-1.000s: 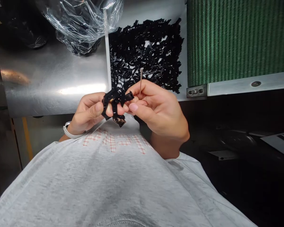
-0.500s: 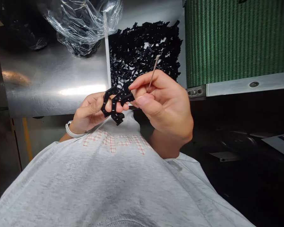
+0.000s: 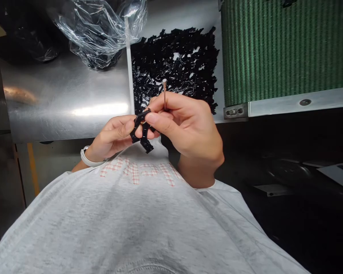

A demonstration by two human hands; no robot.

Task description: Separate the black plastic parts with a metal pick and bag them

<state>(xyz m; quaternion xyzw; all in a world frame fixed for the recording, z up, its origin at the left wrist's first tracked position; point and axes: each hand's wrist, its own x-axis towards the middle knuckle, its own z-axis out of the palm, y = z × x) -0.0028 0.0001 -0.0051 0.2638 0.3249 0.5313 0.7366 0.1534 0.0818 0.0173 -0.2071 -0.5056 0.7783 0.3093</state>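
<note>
Left grip (image 3: 111, 137): thumb and fingers clamped on a black piece (image 3: 141, 129), a branched plastic molding, located between both hands above the shirt (image 3: 131, 220). Right grip (image 3: 188, 125): pinched together on a metal pin (image 3: 164, 91), held upright just beside the piece. Piece judged light, stiff and thin-limbed, possibly brittle at narrow joints; best held by the thicker bars. Pin judged slim and slippery; best held low on the shank. At 12 o'clock, a heap of black pieces (image 3: 174, 64) on a steel tabletop (image 3: 63, 102). At 11 o'clock, a plastic bag (image 3: 97, 34) and a white rod (image 3: 129, 68). At 2 o'clock, a green mesh panel (image 3: 286, 42).
</note>
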